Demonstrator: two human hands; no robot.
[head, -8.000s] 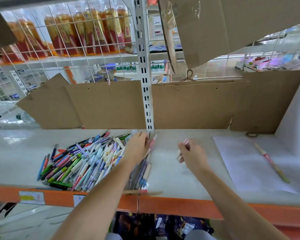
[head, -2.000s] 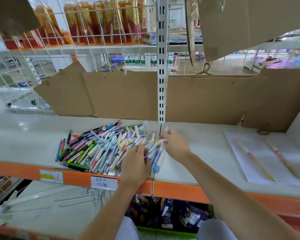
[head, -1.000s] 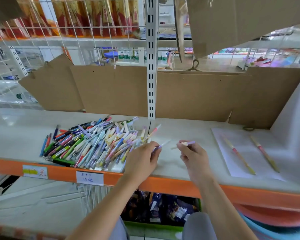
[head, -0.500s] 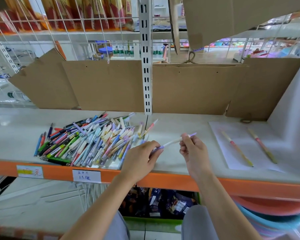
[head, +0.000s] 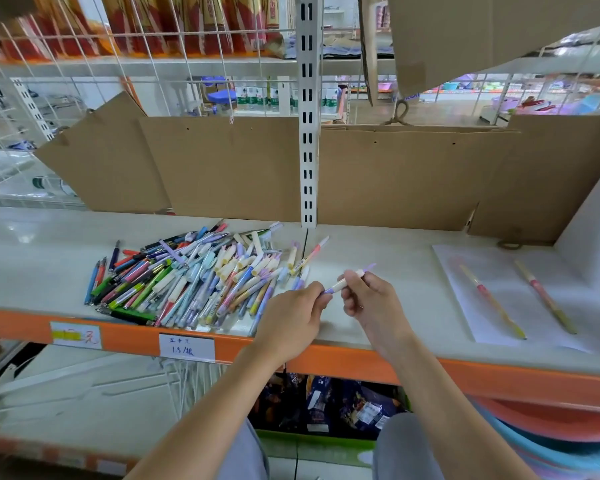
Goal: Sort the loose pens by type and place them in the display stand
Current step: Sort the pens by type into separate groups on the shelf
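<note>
**A:** Both hands on one pen (head: 347,281) in the head view: our left hand (head: 293,315) pinches its near purple tip, right hand (head: 371,304) grips mid-barrel.

**B:** Axis runs near-left to far-right. We judge the right hand nearer the paper sheet (head: 506,292); pen pile (head: 191,275) sits left.

The pen (head: 347,280) pinched between my left hand (head: 291,317) and right hand (head: 371,303) looks like smooth plastic, cream barrel with lilac ends, and the heap of loose pens (head: 187,278) beside it has the same slick plastic sheen. The shelf (head: 378,251) under them is a pale, glossy board that throws back the light, with an orange painted metal front edge (head: 343,365). Behind stand matt brown cardboard sheets (head: 229,168), a white painted metal upright (head: 308,133), and two pens on matt white paper (head: 499,282).
</note>
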